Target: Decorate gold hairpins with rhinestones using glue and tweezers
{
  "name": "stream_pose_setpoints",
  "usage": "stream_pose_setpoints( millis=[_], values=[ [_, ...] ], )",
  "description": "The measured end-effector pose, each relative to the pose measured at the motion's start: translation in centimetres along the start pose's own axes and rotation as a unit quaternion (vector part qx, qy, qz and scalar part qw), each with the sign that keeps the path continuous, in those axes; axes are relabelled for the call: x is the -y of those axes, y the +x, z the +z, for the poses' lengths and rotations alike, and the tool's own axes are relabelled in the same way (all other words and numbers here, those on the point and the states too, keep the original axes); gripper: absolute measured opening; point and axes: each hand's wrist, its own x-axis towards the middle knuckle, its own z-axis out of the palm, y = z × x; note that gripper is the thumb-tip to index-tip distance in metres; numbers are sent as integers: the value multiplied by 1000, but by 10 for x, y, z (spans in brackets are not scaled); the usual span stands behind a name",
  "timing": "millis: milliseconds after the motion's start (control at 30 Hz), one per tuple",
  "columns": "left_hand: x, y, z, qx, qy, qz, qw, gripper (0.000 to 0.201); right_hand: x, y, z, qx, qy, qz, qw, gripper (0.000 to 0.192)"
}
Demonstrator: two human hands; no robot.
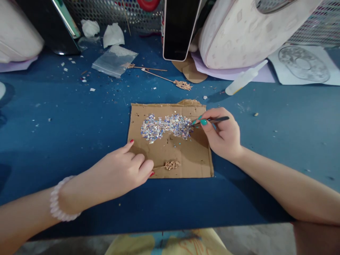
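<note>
I see my right hand [221, 136] pinching a thin tool [212, 120] with its tip at the right end of a pile of shiny bits [167, 126] on the cardboard sheet [191, 156]; my left hand [124, 170] is curled, its fingers pinching the stick of a small gold ornament [172, 164] near the sheet's lower edge. I think the ornament looks mostly bare, so most of the sticking is left; there is open blue table [66, 134] on both sides, but the glue bottle [243, 80] and clutter sit close behind.

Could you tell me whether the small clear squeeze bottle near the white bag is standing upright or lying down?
Lying down: the small clear squeeze bottle rests on its side on the blue table, its nozzle pointing toward the white bag.
</note>
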Motion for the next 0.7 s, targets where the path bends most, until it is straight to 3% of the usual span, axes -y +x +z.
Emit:
stream_pose_setpoints(
  millis=[700],
  values=[
    [0,-1,1,-5,9,6,1000,32,-2,2,0,-13,-7,-25,1000,6]
  ],
)
